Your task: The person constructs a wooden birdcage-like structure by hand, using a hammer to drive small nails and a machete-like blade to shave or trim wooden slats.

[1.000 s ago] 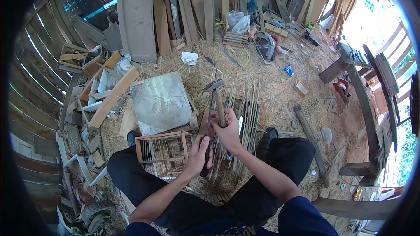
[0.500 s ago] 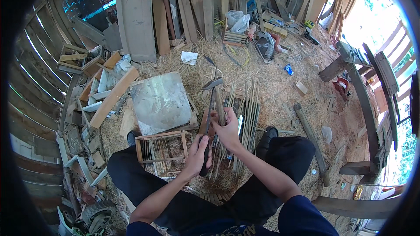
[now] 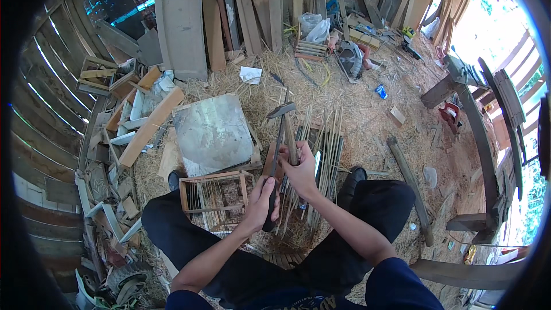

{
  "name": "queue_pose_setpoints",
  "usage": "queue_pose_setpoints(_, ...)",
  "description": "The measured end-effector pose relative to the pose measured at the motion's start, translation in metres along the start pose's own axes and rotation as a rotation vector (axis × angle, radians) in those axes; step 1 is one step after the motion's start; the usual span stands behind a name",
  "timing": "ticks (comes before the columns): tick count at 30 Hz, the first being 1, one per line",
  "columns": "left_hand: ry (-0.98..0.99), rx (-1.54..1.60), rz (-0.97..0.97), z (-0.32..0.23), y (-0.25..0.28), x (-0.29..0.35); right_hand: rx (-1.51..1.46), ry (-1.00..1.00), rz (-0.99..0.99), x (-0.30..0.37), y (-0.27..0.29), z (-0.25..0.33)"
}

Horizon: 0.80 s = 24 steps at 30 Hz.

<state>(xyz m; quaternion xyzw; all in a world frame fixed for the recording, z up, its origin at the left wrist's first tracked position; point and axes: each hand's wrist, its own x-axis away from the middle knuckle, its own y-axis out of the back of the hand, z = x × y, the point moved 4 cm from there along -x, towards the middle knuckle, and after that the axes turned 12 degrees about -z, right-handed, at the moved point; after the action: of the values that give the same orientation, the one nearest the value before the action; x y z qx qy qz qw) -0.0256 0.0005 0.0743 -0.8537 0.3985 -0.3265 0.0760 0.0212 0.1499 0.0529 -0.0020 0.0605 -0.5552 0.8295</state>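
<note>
Dark metal, the slim tool (image 3: 279, 138) extends from the left hand (image 3: 258, 206), its grip closed; the right hand's (image 3: 302, 175) grip wraps the hammer (image 3: 281, 110) alongside, near thin sticks (image 3: 330, 155). Little has changed this past second, suggesting steadying, not striking.

Floor (image 3: 373, 129) covered in loose shavings (image 3: 229, 87), white paper (image 3: 250, 75) toward the far side, blue can (image 3: 381, 91) to its right, small block (image 3: 396, 116) nearer, long pole (image 3: 410, 189) lying at right, clear plastic (image 3: 430, 177) just beside the pole, wooden frame (image 3: 215, 209) standing left of centre.
</note>
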Motion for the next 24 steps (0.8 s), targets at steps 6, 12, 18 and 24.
queue_pose_setpoints(6, -0.045, -0.125, -0.02, -0.001, -0.002, 0.002, -0.015, -0.021, 0.013, 0.0, 0.0, -0.005)
queue_pose_setpoints(12, -0.054, -0.142, -0.047, -0.005, -0.008, 0.005, 0.042, -0.015, 0.043, -0.002, 0.003, 0.004)
queue_pose_setpoints(18, -0.162, -0.205, -0.109, -0.005, 0.004, -0.001, 0.297, 0.151, 0.092, -0.003, 0.012, 0.039)
queue_pose_setpoints(24, -0.171, -0.208, -0.096, -0.007, 0.002, -0.002, 0.404, 0.301, 0.183, -0.004, 0.028, 0.072)
